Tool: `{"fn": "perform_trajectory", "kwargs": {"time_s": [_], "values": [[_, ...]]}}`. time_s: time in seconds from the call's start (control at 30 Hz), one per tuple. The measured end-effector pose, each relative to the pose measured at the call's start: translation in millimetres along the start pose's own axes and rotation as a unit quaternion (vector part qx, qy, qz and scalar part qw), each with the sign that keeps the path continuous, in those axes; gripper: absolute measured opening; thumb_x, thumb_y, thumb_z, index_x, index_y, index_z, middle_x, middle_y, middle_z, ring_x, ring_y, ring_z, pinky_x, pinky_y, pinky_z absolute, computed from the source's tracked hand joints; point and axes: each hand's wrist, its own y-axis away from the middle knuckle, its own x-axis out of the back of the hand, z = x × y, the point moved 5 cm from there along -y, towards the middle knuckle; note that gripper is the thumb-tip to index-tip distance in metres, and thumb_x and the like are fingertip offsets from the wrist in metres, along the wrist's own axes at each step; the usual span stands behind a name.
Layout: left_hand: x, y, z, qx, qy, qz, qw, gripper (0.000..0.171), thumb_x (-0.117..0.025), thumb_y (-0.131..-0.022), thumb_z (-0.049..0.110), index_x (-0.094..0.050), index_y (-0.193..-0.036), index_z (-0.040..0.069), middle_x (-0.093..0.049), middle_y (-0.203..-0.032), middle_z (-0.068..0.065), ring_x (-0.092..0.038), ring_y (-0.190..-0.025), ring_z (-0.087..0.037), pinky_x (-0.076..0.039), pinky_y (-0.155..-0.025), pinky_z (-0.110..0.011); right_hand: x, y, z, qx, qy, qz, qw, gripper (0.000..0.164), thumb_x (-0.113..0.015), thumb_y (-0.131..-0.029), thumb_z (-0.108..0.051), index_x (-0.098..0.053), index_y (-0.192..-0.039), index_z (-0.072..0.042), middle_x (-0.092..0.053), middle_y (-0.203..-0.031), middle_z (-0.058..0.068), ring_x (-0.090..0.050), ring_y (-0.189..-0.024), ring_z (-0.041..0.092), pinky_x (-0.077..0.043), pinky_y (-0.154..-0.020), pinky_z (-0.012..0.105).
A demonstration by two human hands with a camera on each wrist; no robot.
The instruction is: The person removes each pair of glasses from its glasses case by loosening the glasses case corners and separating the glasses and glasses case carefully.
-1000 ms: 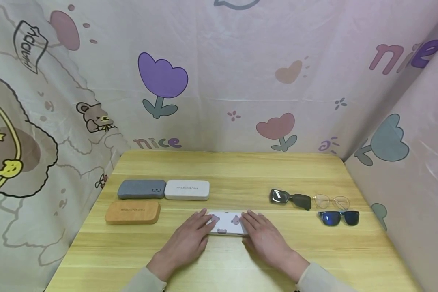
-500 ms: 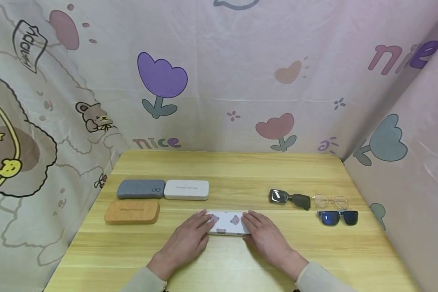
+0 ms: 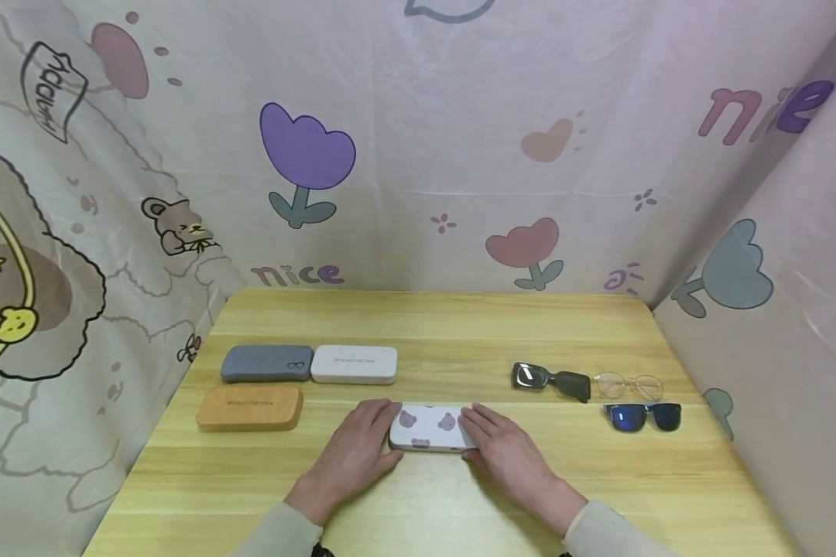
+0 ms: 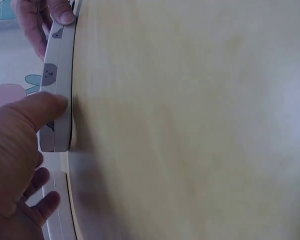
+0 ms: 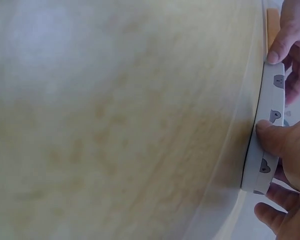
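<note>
In the head view a white glasses case with bear prints lies closed on the table, between both hands. My left hand holds its left end, thumb at the near edge and fingers toward the far corner. The left wrist view shows that thumb against the case's front side, with some fingers free of it. My right hand grips the other end, its fingers over the top. In the right wrist view its thumb presses the front side. The fingers' far tips are partly hidden.
Left on the wooden table are a blue-grey glasses case, a plain white one and an orange one. To the right lie black sunglasses, thin-framed glasses and blue-lensed sunglasses. Printed curtains border the table.
My left fingers have drawn back from the top of the bear-print case toward its left end, uncovering the left bear. My right hand stays nearly still. The head view has shifted slightly.
</note>
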Motion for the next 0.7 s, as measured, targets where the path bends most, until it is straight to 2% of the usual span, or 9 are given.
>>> {"fn": "perform_trajectory", "kwargs": {"time_s": [0.2, 0.43, 0.57, 0.7], "values": [[-1.8, -7.4, -8.0, 0.010, 0.013, -0.028, 0.9995, 0.080, -0.083, -0.086, 0.048, -0.056, -0.148, 0.005, -0.060, -0.142, -0.015, -0.052, -0.133, -0.032, -0.041, -0.116, -0.055, 0, 0, 0, -0.001, -0.002, -0.006, 1.000, 0.057, -0.083, -0.090, -0.032, -0.068, -0.137, -0.002, -0.068, -0.141, 0.012, -0.063, -0.134, 0.031, -0.050, -0.111, 0.043], [-8.1, -14.3, -14.6, 0.027, 0.044, -0.063, 0.9967, 0.079, -0.086, -0.080, 0.044, -0.059, -0.143, 0.003, -0.059, -0.136, -0.014, -0.049, -0.130, -0.034, -0.037, -0.115, -0.056, -2, -1, 2, 0.003, -0.008, 0.003, 1.000, 0.056, -0.081, -0.091, -0.030, -0.067, -0.137, -0.001, -0.067, -0.142, 0.014, -0.063, -0.133, 0.033, -0.050, -0.110, 0.045], [-10.6, -16.9, -18.1, 0.027, 0.052, -0.072, 0.9956, 0.080, -0.087, -0.079, 0.045, -0.060, -0.140, 0.002, -0.059, -0.133, -0.014, -0.049, -0.127, -0.033, -0.038, -0.112, -0.056, -3, -1, 2, 0.000, -0.008, 0.001, 1.000, 0.055, -0.080, -0.092, -0.030, -0.067, -0.137, -0.002, -0.067, -0.142, 0.014, -0.063, -0.134, 0.033, -0.050, -0.111, 0.045], [-11.5, -19.4, -19.5, 0.013, 0.045, -0.075, 0.9960, 0.079, -0.088, -0.077, 0.046, -0.060, -0.136, 0.001, -0.060, -0.129, -0.012, -0.049, -0.122, -0.031, -0.038, -0.112, -0.054, -4, -1, 1, 0.005, -0.008, 0.005, 1.000, 0.055, -0.081, -0.092, -0.030, -0.067, -0.137, -0.002, -0.067, -0.142, 0.014, -0.063, -0.134, 0.033, -0.049, -0.111, 0.044]]}}
